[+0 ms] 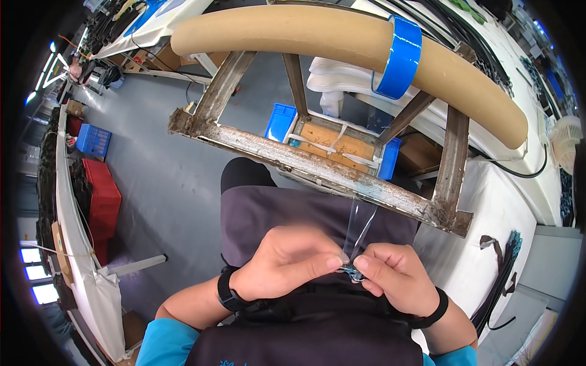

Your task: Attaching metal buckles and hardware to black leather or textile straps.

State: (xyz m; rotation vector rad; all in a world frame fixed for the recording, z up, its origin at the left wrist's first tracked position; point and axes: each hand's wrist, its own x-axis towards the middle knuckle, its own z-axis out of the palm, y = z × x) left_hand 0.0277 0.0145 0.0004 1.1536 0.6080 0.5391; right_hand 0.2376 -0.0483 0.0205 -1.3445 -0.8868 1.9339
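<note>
Tape strip (360,226): clear, glossy, narrow; long axis runs steeply from the hands up to the rusty metal frame (317,168), leaning slightly right at the top.
Left hand (287,262): fingers curled, thumb tip pressed to the strip's lower end.
Right hand (397,274): thumb and forefinger pinched shut on the same end.
Above: cardboard tube (342,43) with blue tape roll (400,58).

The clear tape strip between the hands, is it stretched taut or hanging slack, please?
Taut: the clear tape strip runs straight from the metal frame down to the fingertips of both hands.
</note>
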